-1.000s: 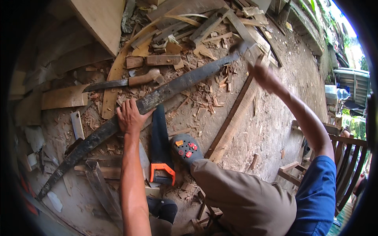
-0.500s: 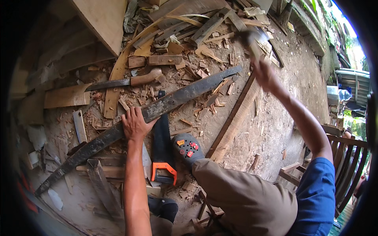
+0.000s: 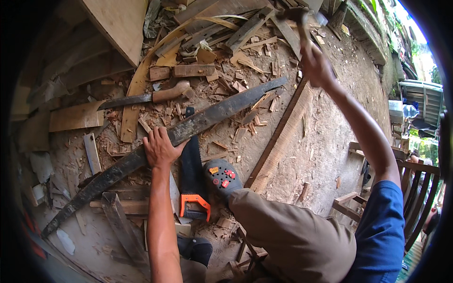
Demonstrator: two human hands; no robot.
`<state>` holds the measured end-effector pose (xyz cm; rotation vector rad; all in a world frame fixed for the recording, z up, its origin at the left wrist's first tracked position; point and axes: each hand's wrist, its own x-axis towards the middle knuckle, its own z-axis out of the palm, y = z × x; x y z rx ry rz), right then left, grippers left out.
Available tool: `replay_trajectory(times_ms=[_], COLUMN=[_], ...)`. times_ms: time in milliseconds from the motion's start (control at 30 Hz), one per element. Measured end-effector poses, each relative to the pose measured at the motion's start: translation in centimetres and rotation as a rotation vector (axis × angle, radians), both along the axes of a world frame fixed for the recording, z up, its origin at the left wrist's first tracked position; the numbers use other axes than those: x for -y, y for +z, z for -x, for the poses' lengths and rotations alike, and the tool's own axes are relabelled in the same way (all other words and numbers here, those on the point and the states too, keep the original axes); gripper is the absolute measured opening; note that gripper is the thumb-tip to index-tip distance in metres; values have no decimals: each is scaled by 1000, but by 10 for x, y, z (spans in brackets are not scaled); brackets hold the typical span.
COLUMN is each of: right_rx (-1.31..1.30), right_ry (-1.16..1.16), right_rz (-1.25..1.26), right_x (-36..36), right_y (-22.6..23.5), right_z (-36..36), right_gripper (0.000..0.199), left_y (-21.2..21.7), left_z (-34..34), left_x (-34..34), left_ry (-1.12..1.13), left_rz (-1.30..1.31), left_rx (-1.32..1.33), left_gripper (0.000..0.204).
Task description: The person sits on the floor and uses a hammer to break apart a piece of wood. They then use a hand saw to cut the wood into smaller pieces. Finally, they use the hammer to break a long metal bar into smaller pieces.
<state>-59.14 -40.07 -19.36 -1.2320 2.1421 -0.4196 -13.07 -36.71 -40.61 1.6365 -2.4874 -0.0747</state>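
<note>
A long, dark, slightly curved strip of wood [image 3: 212, 113] lies slantwise across the chip-strewn ground. My left hand [image 3: 160, 146] presses down on it near its middle, fingers wrapped over its edge. My right hand [image 3: 316, 66] is raised at the upper right, closed around the handle of a blurred striking tool [image 3: 302, 16] with its head up near the top edge. Under the strip lies a handsaw [image 3: 192, 188] with an orange and black handle. My foot in a dark clog [image 3: 222, 177] with coloured studs rests beside the saw.
A big knife [image 3: 141, 98] with a wooden handle lies on offcuts to the upper left. Scrap boards and shavings pile up along the top. A pale plank [image 3: 283, 137] runs slantwise right of the strip. Wooden railing [image 3: 415, 179] stands at the right.
My right hand has swung upward with the tool, from beside the strip's far end to near the top edge. My left hand has stayed on the strip, which has shifted slightly.
</note>
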Motion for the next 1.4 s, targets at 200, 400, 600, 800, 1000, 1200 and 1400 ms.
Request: replay_trajectory(times_ms=[200, 400, 600, 800, 1000, 1200, 1400], right_rx=[-104, 119, -187, -142, -113, -176, -179], right_ry=[126, 5, 338, 74, 160, 154, 75], right_rz=[-757, 179, -652, -602, 324, -918, -253], right_x=[-47, 31, -33, -19, 29, -78, -8], right_y=[17, 55, -7, 37, 44, -8, 64], right_z=[-12, 7, -16, -13, -16, 4, -20], right_gripper=[51, 53, 54, 49, 47, 61, 45], left_y=[0, 10, 2, 5, 9, 1, 6], left_z=[-5, -3, -6, 0, 4, -1, -12], left_x=[-6, -1, -2, -4, -1, 0, 3], left_ry=[55, 65, 5, -8, -4, -49, 7], left_rz=[-154, -206, -2, 17, -52, 11, -65], left_rx=[16, 32, 13, 3, 21, 29, 39], left_gripper=[85, 83, 77, 75, 77, 85, 81])
